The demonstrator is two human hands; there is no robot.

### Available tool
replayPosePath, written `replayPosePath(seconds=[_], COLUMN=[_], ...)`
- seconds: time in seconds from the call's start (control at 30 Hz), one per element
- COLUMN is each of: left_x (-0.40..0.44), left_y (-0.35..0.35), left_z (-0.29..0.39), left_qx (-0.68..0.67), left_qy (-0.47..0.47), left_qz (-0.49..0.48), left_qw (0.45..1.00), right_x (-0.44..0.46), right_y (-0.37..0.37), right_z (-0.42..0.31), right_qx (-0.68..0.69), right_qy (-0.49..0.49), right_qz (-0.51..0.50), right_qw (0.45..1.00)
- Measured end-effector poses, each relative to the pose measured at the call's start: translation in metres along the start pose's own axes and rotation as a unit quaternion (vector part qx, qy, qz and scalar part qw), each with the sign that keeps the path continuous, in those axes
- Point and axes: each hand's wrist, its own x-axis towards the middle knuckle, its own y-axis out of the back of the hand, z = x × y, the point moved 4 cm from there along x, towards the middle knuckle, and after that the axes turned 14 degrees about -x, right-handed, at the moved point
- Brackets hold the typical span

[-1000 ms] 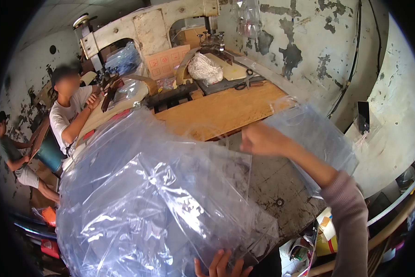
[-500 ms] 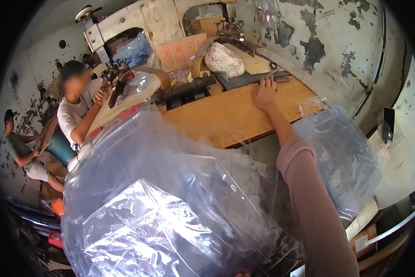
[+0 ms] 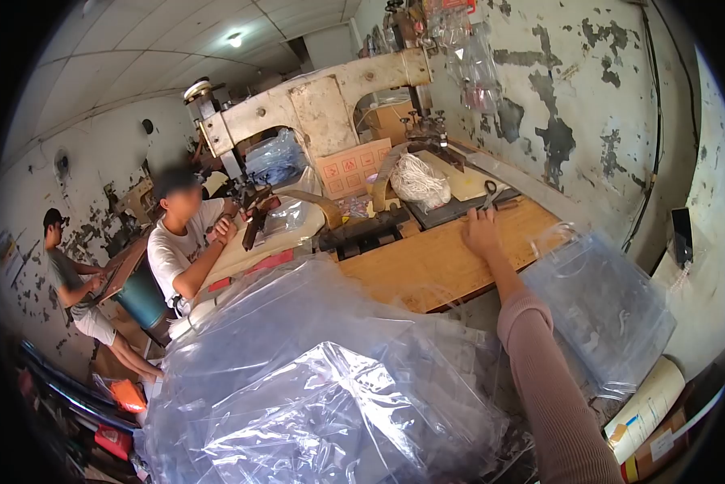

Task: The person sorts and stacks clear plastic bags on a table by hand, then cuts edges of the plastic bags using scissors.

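Note:
My right hand reaches to the far edge of the wooden board, its fingertips beside the scissors; whether they touch the handle is hidden. My left hand is out of view. A large pile of clear plastic sheets fills the space in front of me, with bright glare on it. Clear plastic bags with handles lie to the right of my forearm. Beyond the board, a bundle of white string in plastic rests near the scissors.
A big machine frame spans the far side of the work surface. One person in a white shirt sits at the left; another person stands farther back. A phone is at the right. Cardboard leans behind the machine bed.
My right hand has moved from above the board's near edge to its far edge by the scissors. My left hand has left the view at the bottom. The camera view has tilted upward.

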Motion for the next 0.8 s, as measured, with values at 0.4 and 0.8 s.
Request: replayPosePath(seconds=[0.4, 0.8], left_x=[-0.009, 0.001], left_y=[0.006, 0.029], left_z=[0.004, 0.006], left_qx=[-0.026, -0.048], left_qy=[-0.036, -0.064], left_qz=[0.039, 0.04], left_qw=[0.998, 0.996], right_x=[-0.041, -0.153], right_y=[0.012, 0.104], right_z=[-0.005, -0.027], right_qx=[-0.06, 0.012], right_qy=[-0.131, 0.083], right_qz=[0.019, 0.094], right_qw=[0.989, 0.992])
